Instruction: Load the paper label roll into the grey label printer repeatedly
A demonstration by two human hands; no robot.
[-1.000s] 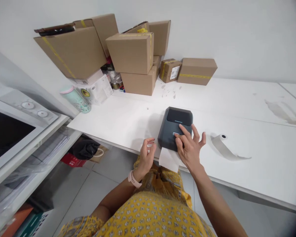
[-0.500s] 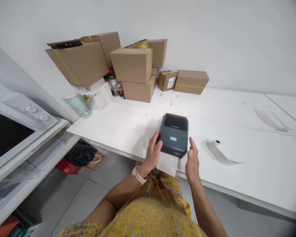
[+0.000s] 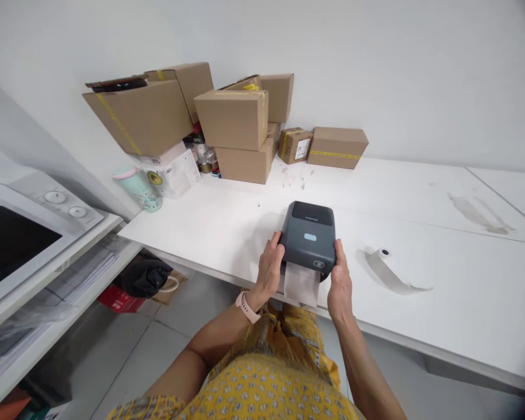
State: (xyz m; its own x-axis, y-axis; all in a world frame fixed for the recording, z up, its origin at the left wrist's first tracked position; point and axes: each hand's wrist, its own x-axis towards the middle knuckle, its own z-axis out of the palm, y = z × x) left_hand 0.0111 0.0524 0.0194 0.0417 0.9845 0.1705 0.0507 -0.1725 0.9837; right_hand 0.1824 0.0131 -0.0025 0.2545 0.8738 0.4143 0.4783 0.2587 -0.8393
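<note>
A dark grey label printer (image 3: 308, 233) sits near the table's front edge, its front tilted up or its cover slightly raised, leaving a dark gap at the lower corners. White paper (image 3: 301, 286) hangs out of its front, over the table edge. My left hand (image 3: 270, 268) grips the printer's left side, thumb at the front corner. Against the right side my right hand (image 3: 340, 286) is closed the same way. A partly unrolled paper roll (image 3: 387, 271) lies to the right of my right hand.
Cardboard boxes (image 3: 240, 160) are stacked at the back left; a long box (image 3: 339, 147) and a small labelled box (image 3: 294, 144) sit beside them. A mint tumbler (image 3: 137, 189) stands at the table's left corner. Further left, a microwave (image 3: 30, 221) rests on a shelf.
My right hand has moved in against the printer, and both hands now grip its sides. The printer's front part has risen a little, showing more of the paper beneath it.
</note>
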